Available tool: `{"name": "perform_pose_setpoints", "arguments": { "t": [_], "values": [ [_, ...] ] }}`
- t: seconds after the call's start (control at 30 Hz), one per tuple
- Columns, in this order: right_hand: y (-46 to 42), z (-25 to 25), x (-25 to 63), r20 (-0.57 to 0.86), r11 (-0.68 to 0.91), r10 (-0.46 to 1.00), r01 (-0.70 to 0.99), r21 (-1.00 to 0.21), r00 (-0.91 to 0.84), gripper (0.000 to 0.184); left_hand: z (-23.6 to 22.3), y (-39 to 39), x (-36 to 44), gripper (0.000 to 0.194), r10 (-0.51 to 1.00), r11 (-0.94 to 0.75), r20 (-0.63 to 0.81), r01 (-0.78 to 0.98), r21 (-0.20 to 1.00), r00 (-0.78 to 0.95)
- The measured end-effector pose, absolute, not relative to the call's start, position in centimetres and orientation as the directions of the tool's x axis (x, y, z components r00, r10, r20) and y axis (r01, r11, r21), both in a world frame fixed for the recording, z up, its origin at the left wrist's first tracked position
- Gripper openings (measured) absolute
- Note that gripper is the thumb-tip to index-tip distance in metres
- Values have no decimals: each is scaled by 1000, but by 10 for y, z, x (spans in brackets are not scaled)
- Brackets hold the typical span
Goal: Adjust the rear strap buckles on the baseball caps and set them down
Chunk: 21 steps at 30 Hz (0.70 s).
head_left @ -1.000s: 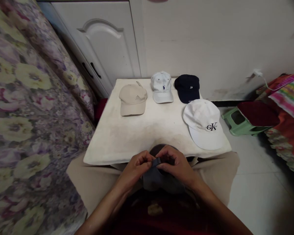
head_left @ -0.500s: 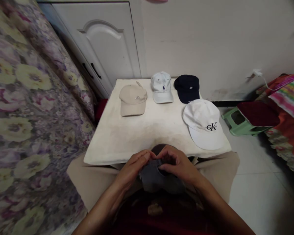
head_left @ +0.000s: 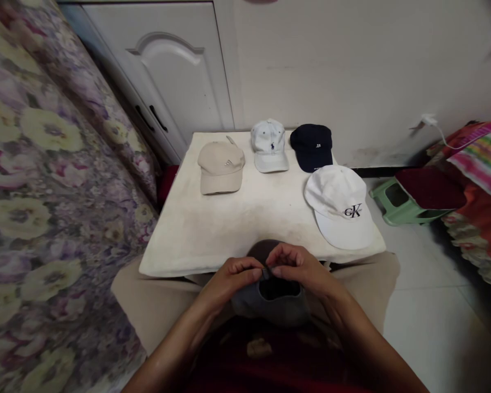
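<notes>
A dark grey cap (head_left: 270, 303) rests in my lap at the near edge of the small white table (head_left: 213, 229). My left hand (head_left: 233, 278) and my right hand (head_left: 300, 270) both pinch its back strap, fingertips meeting at the middle above the cap's opening. On the table lie a beige cap (head_left: 221, 166), a light blue cap (head_left: 269, 146), a navy cap (head_left: 312, 147) and a white cap with a black logo (head_left: 339, 206).
A flowered bedcover (head_left: 45, 180) fills the left side. A white cabinet door (head_left: 175, 76) and a wall stand behind the table. A green stool (head_left: 393, 204) and bright striped bedding (head_left: 483, 169) sit at the right on the tiled floor.
My fingers have shifted on the strap: the right hand rose a little and the cap's rear opening now shows beneath the fingertips.
</notes>
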State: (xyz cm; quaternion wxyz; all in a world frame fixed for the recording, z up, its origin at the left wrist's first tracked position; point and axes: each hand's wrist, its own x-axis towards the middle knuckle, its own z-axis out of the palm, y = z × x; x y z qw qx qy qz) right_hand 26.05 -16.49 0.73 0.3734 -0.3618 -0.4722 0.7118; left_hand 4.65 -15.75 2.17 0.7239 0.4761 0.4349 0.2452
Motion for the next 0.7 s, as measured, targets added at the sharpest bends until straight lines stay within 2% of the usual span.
{"name": "perform_pose_setpoints", "arguments": {
  "t": [0.13, 0.23, 0.3, 0.43, 0.57, 0.7],
  "values": [
    [-165, 8, 258, -169, -285, 882, -212, -935, -440, 12, 20, -155, 48, 46, 796, 369, -375, 109, 923, 476],
    [-165, 5, 255, -180, -302, 882, -229, -926, -435, 10, 23, -155, 51, 53, 808, 316, -370, 192, 929, 459],
    [-166, 2, 254, -180, -311, 887, -261, -914, -426, 11, 25, -156, 54, 49, 818, 259, -336, 223, 940, 467],
    [-167, -3, 251, -182, -302, 912, -299, -905, -369, 11, 31, -162, 56, 22, 876, 162, -244, 223, 961, 416],
    [-170, 0, 248, -190, -280, 933, -284, -917, -306, 14, 35, -171, 58, 26, 925, 65, -176, 317, 946, 337],
    [-171, 5, 244, -186, -260, 941, -253, -932, -284, 17, 32, -175, 58, 16, 963, -65, -62, 450, 891, 263]
  ]
}}
